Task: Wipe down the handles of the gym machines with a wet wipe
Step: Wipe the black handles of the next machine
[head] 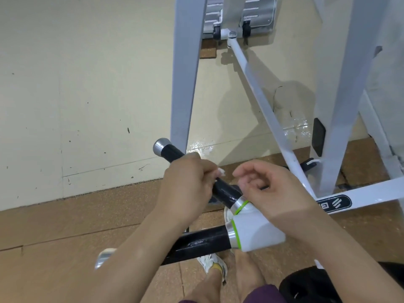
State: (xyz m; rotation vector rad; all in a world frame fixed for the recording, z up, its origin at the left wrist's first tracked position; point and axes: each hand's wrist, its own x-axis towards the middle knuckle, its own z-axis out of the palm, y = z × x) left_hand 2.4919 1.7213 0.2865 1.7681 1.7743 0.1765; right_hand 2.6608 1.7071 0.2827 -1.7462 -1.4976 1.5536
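Black upper handle [172, 153], 1 of 2, sits in the left hand [185, 189], fingers curled round it and a white wet wipe [220, 171] mostly hidden inside. Open floor [65, 226] lies to the left and a grey frame leg [185, 73] stands just behind. The right hand [269, 191], loosely curled by the white joint [255, 230], holds nothing, its wrist cutting off the letters of a black striped-logo badge [334, 203] on the base bar [371, 193].

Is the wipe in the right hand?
No, the white wipe peeks out of the left hand, which is wrapped round the black handle; the right hand holds nothing.
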